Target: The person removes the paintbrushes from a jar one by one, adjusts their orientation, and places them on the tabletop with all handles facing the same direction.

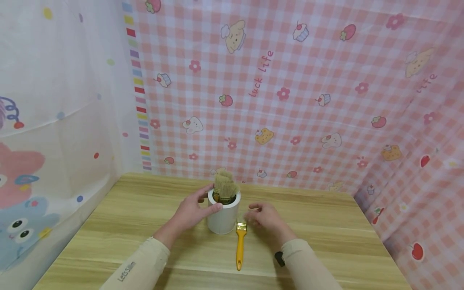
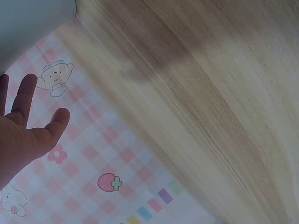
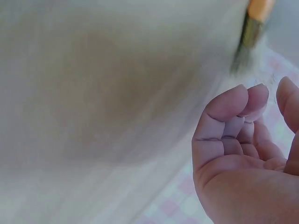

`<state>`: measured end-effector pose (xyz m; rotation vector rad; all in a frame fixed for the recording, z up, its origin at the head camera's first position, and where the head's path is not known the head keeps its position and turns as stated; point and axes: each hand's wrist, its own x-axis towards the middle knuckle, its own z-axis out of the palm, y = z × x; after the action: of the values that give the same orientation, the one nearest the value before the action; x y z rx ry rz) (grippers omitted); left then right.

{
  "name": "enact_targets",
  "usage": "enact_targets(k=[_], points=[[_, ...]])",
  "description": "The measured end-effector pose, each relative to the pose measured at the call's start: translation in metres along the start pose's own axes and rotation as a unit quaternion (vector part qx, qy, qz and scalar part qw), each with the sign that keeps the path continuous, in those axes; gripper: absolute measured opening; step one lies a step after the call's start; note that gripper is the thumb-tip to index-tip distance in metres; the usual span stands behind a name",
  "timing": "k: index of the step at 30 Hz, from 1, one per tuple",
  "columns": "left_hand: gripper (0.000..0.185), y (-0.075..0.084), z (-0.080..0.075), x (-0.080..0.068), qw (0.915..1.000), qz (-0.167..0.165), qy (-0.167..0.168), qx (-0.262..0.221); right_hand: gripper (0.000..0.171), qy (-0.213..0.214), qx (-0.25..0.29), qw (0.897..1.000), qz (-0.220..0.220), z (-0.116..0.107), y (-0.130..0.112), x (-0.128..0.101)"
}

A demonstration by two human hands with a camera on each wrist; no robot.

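Observation:
A white cylindrical container (image 1: 222,219) stands upright on the table, with several pale-bristled paintbrushes (image 1: 226,187) in it, bristles up. My left hand (image 1: 192,209) holds its left side, thumb at the front rim and forefinger at the back. In the left wrist view, some fingers (image 2: 57,123) are spread apart below the container (image 2: 32,28). A paintbrush (image 1: 240,245) with an orange-yellow handle lies right of the container, bristles pointing away from me. My right hand (image 1: 266,217) is beside its bristles, fingers loosely bent and nothing in them; the right wrist view shows a gap between fingertips and brush (image 3: 250,35).
The wooden table (image 1: 319,225) reaches back to a pink checked cloth (image 1: 253,112). A white patterned cloth (image 1: 72,121) hangs at the left. A small black object (image 1: 279,258) shows beside the right sleeve.

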<state>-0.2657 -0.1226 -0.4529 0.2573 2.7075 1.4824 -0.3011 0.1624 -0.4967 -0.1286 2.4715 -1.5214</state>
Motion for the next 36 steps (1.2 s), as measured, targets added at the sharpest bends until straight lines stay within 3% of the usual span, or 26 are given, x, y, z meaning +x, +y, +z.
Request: enact_targets(k=[6,18,26,36], points=[[0.087,-0.001,-0.001,-0.001,1.0,-0.001,-0.001,0.001,0.044,0.008,0.008,1.0,0.005,-0.019,-0.016,-0.005],[0.088,-0.002,-0.001,-0.001,1.0,-0.004,-0.003,0.002,0.049,-0.039,0.135,0.989,-0.038,-0.04,-0.044,-0.009],[0.088,-0.002,-0.001,0.0,1.0,-0.003,0.002,0.005,0.048,-0.084,0.115,0.987,-0.072,-0.028,-0.063,-0.015],[0.087,-0.001,0.0,0.001,1.0,0.0,-0.004,0.008,0.049,-0.073,0.082,0.99,-0.089,-0.017,-0.072,-0.014]])
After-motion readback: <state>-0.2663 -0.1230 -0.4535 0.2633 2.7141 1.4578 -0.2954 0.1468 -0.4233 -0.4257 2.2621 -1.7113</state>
